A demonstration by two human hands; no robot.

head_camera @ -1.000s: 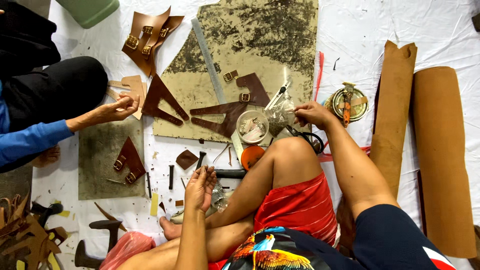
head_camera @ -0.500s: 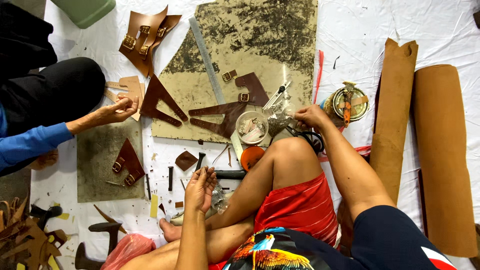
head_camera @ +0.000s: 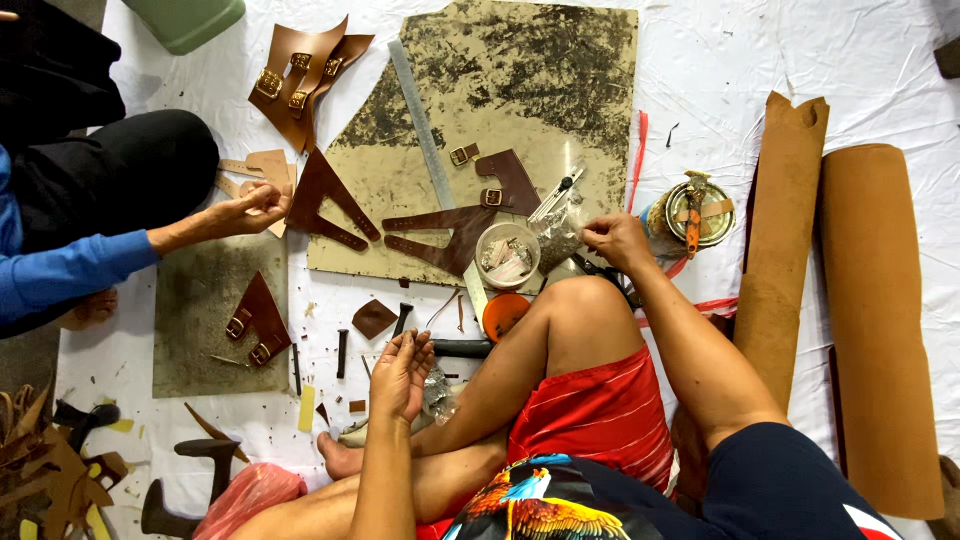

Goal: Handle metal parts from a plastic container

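I'm looking down at the white floor sheet [head_camera: 800, 50] and my right hand [head_camera: 615, 240], right of centre in the frame, is pinching a small clear plastic bag [head_camera: 560, 232] with its fingertips drawn narrow on it, just beside the round white tub [head_camera: 508, 255] of small parts. My left hand [head_camera: 402, 375], lower centre, is hovering palm-in with its fingers loosely curled; its grip is half wide, and I cannot tell whether it is carrying anything. A crumpled clear bag [head_camera: 438, 392] is lying just beside it, against my leg. Brown leather strap pieces [head_camera: 450, 225] are resting on the stained cutting board [head_camera: 520, 90] above the tub. At centre left, another person's hand [head_camera: 250, 210] is touching a dark triangular leather piece [head_camera: 325, 195].
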